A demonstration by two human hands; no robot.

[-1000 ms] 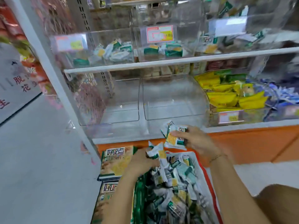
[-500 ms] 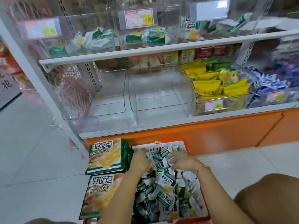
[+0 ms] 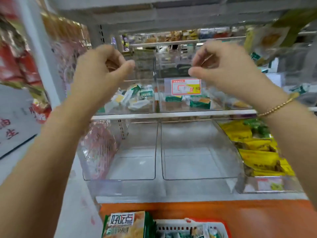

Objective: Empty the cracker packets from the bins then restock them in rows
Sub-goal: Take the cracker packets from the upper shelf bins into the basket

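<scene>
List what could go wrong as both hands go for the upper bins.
1. The left hand and right hand are up at the clear upper bins. A poor hold might tip the loose cracker packets onto the floor, missing the basket far below.
2. The right hand is close to the price tag and could knock it off.
Blur hides whether either hand has a grip.

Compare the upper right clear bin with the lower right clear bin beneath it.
The upper right bin holds a few green cracker packets; the lower right bin holds none. The upper right bin carries a red-edged price tag on its front; the lower right bin's front shows none. Both are clear plastic.
</scene>
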